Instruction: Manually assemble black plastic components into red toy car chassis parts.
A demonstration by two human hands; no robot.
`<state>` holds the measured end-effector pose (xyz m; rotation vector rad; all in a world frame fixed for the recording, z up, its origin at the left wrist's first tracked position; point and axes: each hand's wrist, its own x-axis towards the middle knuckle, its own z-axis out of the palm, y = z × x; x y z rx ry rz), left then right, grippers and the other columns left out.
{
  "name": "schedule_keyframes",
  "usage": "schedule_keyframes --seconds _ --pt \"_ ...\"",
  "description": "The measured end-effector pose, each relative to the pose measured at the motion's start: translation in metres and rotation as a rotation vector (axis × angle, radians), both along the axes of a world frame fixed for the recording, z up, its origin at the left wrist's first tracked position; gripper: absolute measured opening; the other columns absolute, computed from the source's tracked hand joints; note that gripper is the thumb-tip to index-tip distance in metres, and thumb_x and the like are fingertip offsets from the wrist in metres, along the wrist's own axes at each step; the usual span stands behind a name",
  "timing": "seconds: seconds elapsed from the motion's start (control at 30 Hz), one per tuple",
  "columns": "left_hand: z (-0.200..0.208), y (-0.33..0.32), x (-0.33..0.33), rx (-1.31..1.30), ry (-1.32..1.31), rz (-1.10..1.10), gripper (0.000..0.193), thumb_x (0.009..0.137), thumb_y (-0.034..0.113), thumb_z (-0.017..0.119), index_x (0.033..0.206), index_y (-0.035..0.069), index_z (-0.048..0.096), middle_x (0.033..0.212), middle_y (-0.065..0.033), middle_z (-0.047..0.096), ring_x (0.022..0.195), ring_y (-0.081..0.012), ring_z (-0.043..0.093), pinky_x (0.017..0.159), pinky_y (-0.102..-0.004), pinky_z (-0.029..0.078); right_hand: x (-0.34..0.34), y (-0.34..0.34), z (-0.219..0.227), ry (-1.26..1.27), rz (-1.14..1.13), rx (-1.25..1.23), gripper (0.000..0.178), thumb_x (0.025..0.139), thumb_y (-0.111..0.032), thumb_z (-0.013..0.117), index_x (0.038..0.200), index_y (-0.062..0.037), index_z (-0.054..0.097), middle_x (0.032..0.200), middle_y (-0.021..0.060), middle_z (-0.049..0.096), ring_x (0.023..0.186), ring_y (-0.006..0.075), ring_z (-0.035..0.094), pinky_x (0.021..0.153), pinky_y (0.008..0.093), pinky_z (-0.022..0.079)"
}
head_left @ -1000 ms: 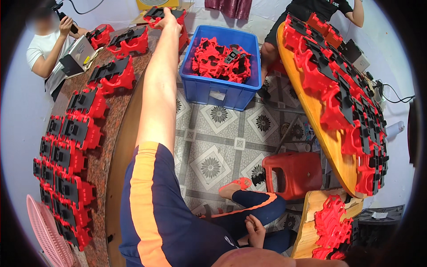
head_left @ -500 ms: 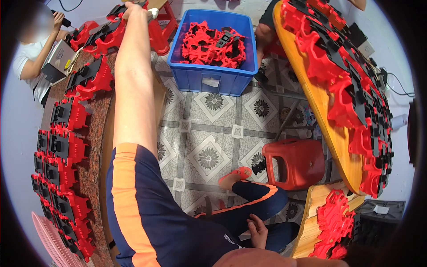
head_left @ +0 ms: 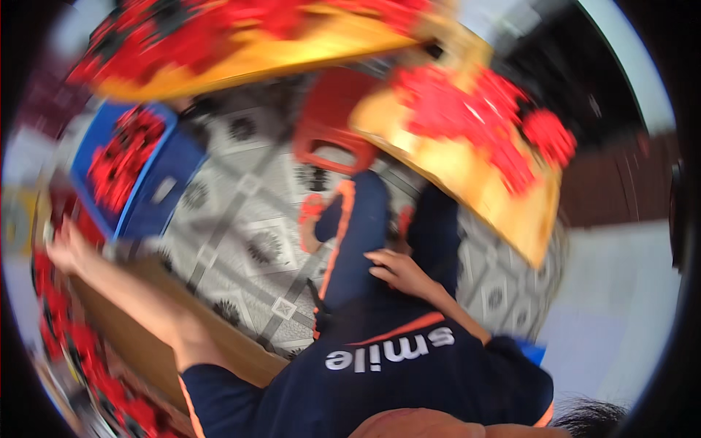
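Observation:
My left arm stretches out to the far left. My left hand is beside the blue tub, above the end of a long row of red and black plastic parts. Motion smears its fingers, and a small white patch shows at the fingertips; whether anything is held cannot be made out. My right hand lies over my lap near the thigh, fingers loosely stretched and apart, with nothing in it. Inside the tub is a heap of red and black plastic parts.
Beyond my knees stands a red plastic stool. To the right, a wooden table bears a pile of red plastic parts. Another wooden table with red and black parts spans the top. Patterned tiles cover the floor.
My view has swung to the right, so the tub and the left row now lie at the left. My right hand shows more fully; the left arm still reaches out.

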<state>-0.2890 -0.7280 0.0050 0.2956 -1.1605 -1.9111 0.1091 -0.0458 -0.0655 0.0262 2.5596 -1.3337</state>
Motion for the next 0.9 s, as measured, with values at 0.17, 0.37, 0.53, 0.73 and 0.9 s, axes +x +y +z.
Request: schedule_keyframes --seconds 0.17,0.37,0.53,0.73,0.9 --pt "0.019 0.400 0.139 -0.092 0.032 -0.051 0.028 0.080 0.013 0.063 0.101 -0.006 0.059 0.100 -0.0164 0.060 0.092 -0.0244 0.057 0.064 -0.0354 0.050 0.043 0.036 0.014 0.400 -0.335 0.183 0.031 0.091 -0.017 0.063 0.119 -0.0023 0.061 0.112 0.0171 0.063 0.107 0.0337 0.061 0.091 0.0397 0.048" --pt "-0.025 0.681 0.268 -0.770 0.018 -1.011 0.035 0.086 0.008 0.066 0.119 0.002 0.059 0.112 -0.0114 0.060 0.105 -0.0226 0.058 0.097 -0.0333 0.043 0.038 0.189 0.052 0.905 -1.295 0.868 0.051 0.082 -0.012 0.074 0.128 -0.0026 0.053 0.123 0.0172 0.056 0.105 0.0345 0.059 0.091 0.0413 0.047" --pt "-0.003 0.796 0.306 -1.208 0.457 -1.105 0.063 0.080 0.014 0.075 0.136 0.005 0.048 0.140 -0.0199 0.043 0.130 -0.0373 0.042 0.108 -0.0451 0.034 0.049 0.279 0.049 0.821 -1.302 0.662 0.062 0.078 -0.008 0.074 0.135 -0.0056 0.047 0.121 0.0165 0.055 0.103 0.0330 0.060 0.088 0.0398 0.050" --pt "0.042 0.853 0.300 -1.570 0.634 -1.269 0.098 0.073 0.042 0.081 0.151 0.011 0.030 0.150 -0.0215 0.034 0.134 -0.0392 0.039 0.109 -0.0475 0.034 0.107 0.303 0.037 0.745 -1.069 0.449 0.053 0.082 0.000 0.069 0.132 -0.0037 0.052 0.107 0.0120 0.062 0.095 0.0215 0.063 0.080 0.0289 0.054" --pt "0.043 0.859 0.318 -0.215 -0.184 -2.438 0.109 0.068 0.059 0.080 0.151 0.008 0.030 0.142 -0.0197 0.046 0.134 -0.0336 0.043 0.110 -0.0499 0.036 0.104 0.269 0.075 1.069 -1.090 -0.601 0.035 0.087 -0.002 0.068 0.120 0.0006 0.058 0.109 0.0075 0.062 0.098 0.0170 0.063 0.083 0.0298 0.055"
